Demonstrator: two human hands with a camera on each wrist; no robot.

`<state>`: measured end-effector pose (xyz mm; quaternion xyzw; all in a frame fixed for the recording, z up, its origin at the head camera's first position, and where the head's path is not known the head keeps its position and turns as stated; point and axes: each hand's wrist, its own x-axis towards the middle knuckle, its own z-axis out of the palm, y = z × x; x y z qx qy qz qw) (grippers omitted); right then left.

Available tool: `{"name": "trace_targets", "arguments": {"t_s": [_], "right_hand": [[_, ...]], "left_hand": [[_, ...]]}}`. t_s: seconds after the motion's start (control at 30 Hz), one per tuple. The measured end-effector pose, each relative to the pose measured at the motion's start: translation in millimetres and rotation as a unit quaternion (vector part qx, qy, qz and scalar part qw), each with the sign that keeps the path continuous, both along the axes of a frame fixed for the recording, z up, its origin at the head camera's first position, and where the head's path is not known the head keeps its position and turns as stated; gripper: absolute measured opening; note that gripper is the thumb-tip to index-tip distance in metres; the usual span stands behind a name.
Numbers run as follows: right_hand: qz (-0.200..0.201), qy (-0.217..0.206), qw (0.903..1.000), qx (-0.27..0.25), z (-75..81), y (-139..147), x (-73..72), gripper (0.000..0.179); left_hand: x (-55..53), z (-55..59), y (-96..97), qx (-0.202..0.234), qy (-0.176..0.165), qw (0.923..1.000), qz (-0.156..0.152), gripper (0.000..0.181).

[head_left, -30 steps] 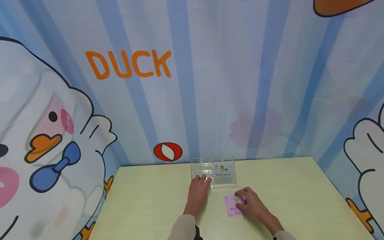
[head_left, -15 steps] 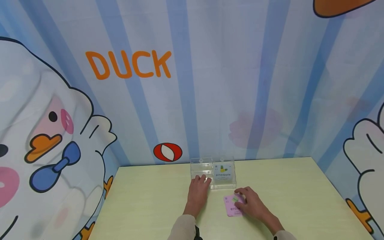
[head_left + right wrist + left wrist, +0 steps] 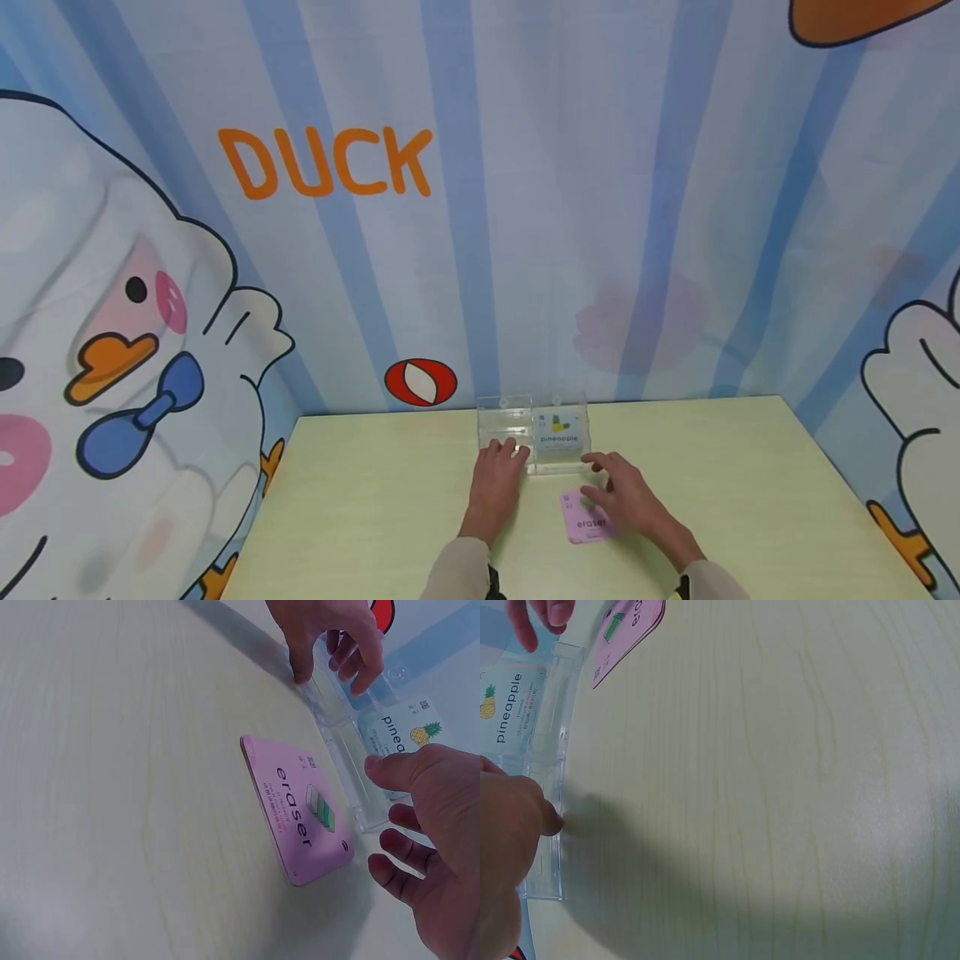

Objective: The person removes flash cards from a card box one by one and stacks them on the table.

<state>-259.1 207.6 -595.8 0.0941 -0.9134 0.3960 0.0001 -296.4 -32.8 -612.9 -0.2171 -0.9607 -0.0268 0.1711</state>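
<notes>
A clear plastic card holder [image 3: 555,467] with two compartments stands at the back of the table. Its right compartment holds a pineapple card [image 3: 559,427]; no card shows in the left one. My left hand [image 3: 497,483] grips the front of the left compartment, thumb on the outer edge and fingers bent inside. A small stack of pink cards, the top one an eraser card [image 3: 300,810], lies on the table in front of the right compartment. My right hand [image 3: 628,498] hovers over the stack's right side, thumb and fingers apart, holding nothing. In the head view it hides part of the eraser picture.
The pale wood-grain table [image 3: 360,500] stretches to both sides of the hands. A blue-and-white duck-print curtain [image 3: 540,208] hangs right behind the holder, along the table's back edge.
My right hand has lifted off the eraser cards and moved slightly toward the holder, uncovering more of the word on the top card. The left hand has stayed at the holder.
</notes>
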Motion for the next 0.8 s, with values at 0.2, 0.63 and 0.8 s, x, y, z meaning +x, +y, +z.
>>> {"name": "trace_targets", "arguments": {"t_s": [0.2,0.63,0.8], "right_hand": [[0.005,0.002,1.0,-0.003,11.1,-4,-11.1,0.05],[0.012,0.052,0.9984,-0.018,23.8,-9,-25.9,0.056],[0.006,0.058,0.998,-0.022,25.7,-10,-30.2,0.06]], "left_hand": [[-1.1,-1.8,-1.4,0.009,0.015,0.9998,-0.01,0.036],[-1.1,-3.3,-3.3,0.018,0.037,0.9989,-0.02,0.037],[-1.8,-3.3,-3.6,0.015,0.041,0.9989,-0.02,0.038]]}}
